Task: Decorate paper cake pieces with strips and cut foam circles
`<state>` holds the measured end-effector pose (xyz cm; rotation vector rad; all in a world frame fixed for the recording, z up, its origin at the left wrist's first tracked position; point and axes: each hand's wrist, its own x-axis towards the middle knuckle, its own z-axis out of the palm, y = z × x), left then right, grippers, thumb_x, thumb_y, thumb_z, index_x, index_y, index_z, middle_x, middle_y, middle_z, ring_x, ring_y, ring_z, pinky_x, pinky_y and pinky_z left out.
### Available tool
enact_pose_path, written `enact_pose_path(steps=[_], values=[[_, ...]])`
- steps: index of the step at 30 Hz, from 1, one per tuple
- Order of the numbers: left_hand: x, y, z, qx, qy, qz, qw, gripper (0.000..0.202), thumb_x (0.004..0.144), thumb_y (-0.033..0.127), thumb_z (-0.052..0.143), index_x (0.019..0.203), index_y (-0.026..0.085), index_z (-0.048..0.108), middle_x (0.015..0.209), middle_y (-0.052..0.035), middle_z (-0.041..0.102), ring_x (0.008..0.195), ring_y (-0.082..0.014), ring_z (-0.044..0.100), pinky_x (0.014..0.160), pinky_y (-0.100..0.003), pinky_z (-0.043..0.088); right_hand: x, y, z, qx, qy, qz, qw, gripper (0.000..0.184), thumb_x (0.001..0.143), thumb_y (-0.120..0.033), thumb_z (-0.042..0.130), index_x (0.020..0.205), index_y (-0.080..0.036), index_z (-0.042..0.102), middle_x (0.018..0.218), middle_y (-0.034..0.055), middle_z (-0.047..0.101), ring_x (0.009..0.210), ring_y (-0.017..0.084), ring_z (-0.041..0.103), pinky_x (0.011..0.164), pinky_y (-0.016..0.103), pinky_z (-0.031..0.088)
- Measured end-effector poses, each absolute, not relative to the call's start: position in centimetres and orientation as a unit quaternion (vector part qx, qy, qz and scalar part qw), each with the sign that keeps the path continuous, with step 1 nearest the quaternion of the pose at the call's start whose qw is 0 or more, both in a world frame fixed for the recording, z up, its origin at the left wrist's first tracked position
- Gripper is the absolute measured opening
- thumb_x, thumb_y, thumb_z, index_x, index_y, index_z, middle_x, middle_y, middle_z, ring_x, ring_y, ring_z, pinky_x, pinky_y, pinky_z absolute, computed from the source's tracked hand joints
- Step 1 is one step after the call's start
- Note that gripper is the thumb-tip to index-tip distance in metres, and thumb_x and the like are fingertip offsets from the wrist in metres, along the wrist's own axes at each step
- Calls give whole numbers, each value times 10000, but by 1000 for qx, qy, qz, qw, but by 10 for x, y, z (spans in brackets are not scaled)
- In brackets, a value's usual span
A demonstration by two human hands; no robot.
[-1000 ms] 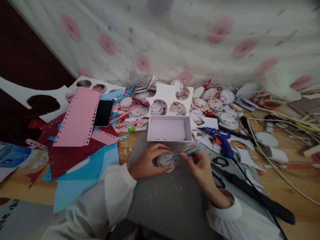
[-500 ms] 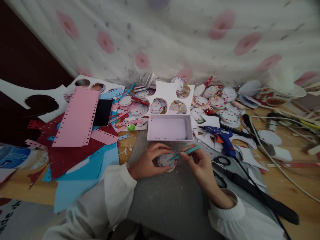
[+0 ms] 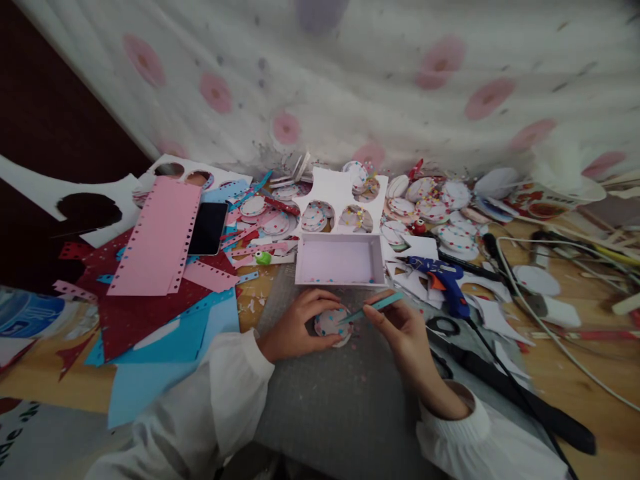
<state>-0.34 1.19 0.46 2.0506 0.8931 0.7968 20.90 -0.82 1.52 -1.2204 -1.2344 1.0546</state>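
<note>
My left hand (image 3: pixel 300 323) curls its thumb and fingers around the left side of a small round paper disc (image 3: pixel 331 325), which is dotted with red and blue bits and rests on the grey cutting mat (image 3: pixel 335 407). Between the thumb and fingers of my right hand (image 3: pixel 400 330) is a pair of teal tweezers (image 3: pixel 376 306), their tips over the disc's face. Whether the tips grip a bit is too small to tell. Just beyond both hands stands an open white box (image 3: pixel 341 260) with a few coloured dots along its inner front edge.
Pink cardstock (image 3: pixel 155 240), blue sheets (image 3: pixel 170 343) and a phone (image 3: pixel 208 229) lie at left. Several dotted discs (image 3: pixel 456 239) are piled behind. On the right are a blue glue gun (image 3: pixel 447 280), black scissors (image 3: pixel 443 327), a white cable (image 3: pixel 545 327) and paper scraps.
The tweezers' tips stay over the disc, with only a slight shift of my right hand. My left hand keeps its hold. The whole view has moved a little.
</note>
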Motion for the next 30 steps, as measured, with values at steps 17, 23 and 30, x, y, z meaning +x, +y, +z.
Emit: enact_pose_path(steps=[17, 23, 30], values=[[-3, 11, 5, 799, 349, 302, 384, 431, 783, 333, 748, 1183, 225, 632, 1230, -105, 591, 1173, -252, 561, 1025, -421, 445, 209, -8, 14, -508, -515, 469, 507, 211, 766, -420, 740, 784, -219, 680, 762, 16, 652, 713, 168, 593, 670, 298, 473], [-5, 11, 11, 789, 305, 350, 403, 470, 832, 218, 611, 1293, 181, 531, 1275, -151, 547, 1235, -269, 500, 1048, -433, 407, 210, -7, 13, -487, -486, 520, 506, 178, 764, -376, 751, 801, -225, 666, 790, 1, 627, 714, 145, 581, 657, 266, 471], [-4, 9, 9, 718, 466, 374, 357, 149, 835, 200, 542, 727, 145, 629, 659, -3, 543, 604, -115, 468, 575, -234, 376, 214, -4, 15, -440, -483, 560, 509, 104, 788, -287, 737, 809, -222, 659, 760, -14, 597, 636, 115, 542, 574, 236, 450]])
